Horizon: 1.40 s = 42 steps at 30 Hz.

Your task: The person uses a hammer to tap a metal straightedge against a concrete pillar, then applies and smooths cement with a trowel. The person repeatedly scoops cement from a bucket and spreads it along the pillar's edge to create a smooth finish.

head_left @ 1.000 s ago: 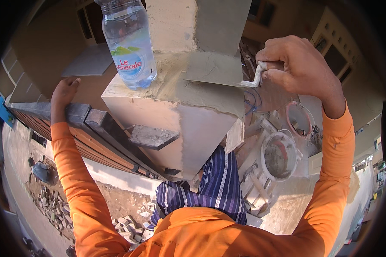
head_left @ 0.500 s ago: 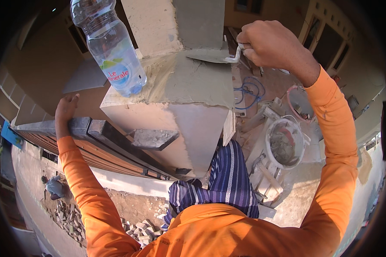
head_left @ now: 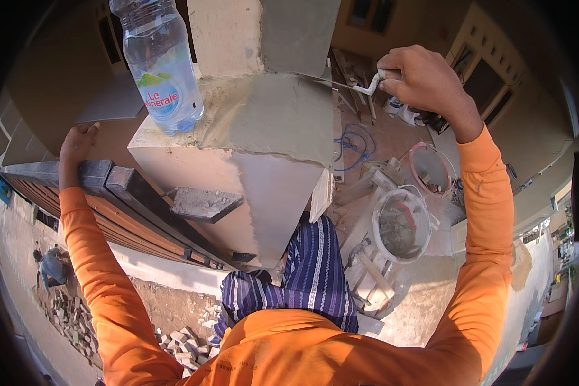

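Note:
My right hand [head_left: 421,77] is closed on a plastering trowel [head_left: 368,86], held by its bent white-smeared neck and handle. The trowel's thin blade, seen nearly edge-on, reaches left to the foot of the grey plastered upright [head_left: 296,38]. Beneath it spreads the ledge [head_left: 289,116] of a masonry pillar, its right part coated in wet grey mortar. A clear plastic water bottle [head_left: 164,77] stands at the ledge's left. My left hand [head_left: 77,143] is beyond the dark top rail of a slatted gate [head_left: 93,177], wrist over the rail; its fingers are mostly hidden.
A mortar-caked angular plate [head_left: 206,204] juts out beside the pillar's front. At right, a white bucket [head_left: 424,241] holds mortar on planks, near a second bucket [head_left: 430,168] and a blue hose [head_left: 360,151]. Lower left are loose blocks [head_left: 190,344] and a crouching person [head_left: 53,267].
The trowel has turned from a flatter view to nearly edge-on, its blade now at the upright's foot. My right hand sits slightly lower and farther right. The whole view has shifted.

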Each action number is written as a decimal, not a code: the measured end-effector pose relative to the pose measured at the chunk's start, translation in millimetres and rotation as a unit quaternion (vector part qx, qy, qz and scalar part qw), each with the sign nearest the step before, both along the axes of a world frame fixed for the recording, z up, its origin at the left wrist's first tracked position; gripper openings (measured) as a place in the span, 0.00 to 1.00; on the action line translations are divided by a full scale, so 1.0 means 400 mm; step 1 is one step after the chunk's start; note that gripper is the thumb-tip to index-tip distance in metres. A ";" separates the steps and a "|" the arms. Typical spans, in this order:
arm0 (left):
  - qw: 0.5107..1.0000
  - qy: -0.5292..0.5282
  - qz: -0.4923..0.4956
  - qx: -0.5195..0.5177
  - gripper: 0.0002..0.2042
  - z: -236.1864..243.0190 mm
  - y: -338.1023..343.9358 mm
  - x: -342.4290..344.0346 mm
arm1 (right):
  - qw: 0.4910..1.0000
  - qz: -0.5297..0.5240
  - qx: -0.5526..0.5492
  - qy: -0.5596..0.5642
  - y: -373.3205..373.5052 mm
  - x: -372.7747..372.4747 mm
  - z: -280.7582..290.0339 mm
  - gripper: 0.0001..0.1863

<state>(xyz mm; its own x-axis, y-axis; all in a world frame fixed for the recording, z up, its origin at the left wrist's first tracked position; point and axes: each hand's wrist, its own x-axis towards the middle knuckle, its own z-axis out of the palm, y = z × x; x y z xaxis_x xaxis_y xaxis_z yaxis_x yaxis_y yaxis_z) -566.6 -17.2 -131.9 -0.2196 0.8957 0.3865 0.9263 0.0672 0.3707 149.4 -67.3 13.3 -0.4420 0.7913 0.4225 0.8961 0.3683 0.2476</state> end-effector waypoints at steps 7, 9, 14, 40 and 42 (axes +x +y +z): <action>1.000 0.005 0.000 -0.012 0.28 -0.006 0.011 -0.018 | 0.998 0.012 0.004 -0.055 -0.005 -0.034 -0.019 0.10; 1.000 0.005 -0.005 0.004 0.29 -0.006 0.009 -0.018 | 0.997 0.044 0.010 -0.070 -0.068 -0.038 -0.021 0.10; 0.999 0.018 0.018 -0.018 0.29 -0.004 0.006 -0.022 | 0.993 0.086 -0.078 0.016 -0.181 -0.018 0.019 0.15; 1.000 0.001 0.012 0.013 0.27 -0.012 0.012 -0.014 | 0.999 -0.009 -0.039 0.035 -0.048 0.050 -0.023 0.13; 1.000 0.004 0.007 0.014 0.28 -0.011 0.011 -0.015 | 0.999 0.006 -0.027 0.035 -0.032 0.056 -0.058 0.13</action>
